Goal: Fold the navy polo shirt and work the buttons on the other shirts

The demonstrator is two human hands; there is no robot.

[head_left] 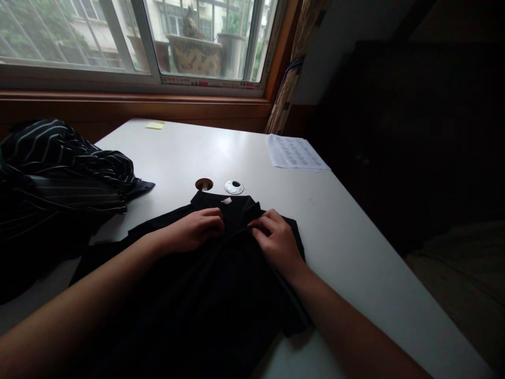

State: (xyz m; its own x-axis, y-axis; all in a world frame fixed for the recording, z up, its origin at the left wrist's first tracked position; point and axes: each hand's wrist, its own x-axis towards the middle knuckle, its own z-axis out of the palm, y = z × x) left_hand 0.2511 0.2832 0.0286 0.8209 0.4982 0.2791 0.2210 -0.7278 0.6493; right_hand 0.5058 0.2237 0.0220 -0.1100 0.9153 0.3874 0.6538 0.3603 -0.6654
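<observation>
A black collared shirt [221, 295] lies spread on the white table, its collar pointing toward the window. Inside the neck shows a small white label [226, 200]. My left hand [203, 227] is closed on the shirt's front, just left of the neck opening, with the fingers curled under. On the other side my right hand [276, 239] pinches the cloth by the collar's right half between thumb and fingers. The lower part of the shirt is too dark to make out in detail.
Striped dark clothes [67, 168] are heaped on the left. On the white table [177, 152] are a cable hole [204, 184], a round grommet cover [234, 187], a yellow sticky note [155, 125] and printed sheets [295, 152]. A window [205, 42] stands behind, beside a curtain [287, 89].
</observation>
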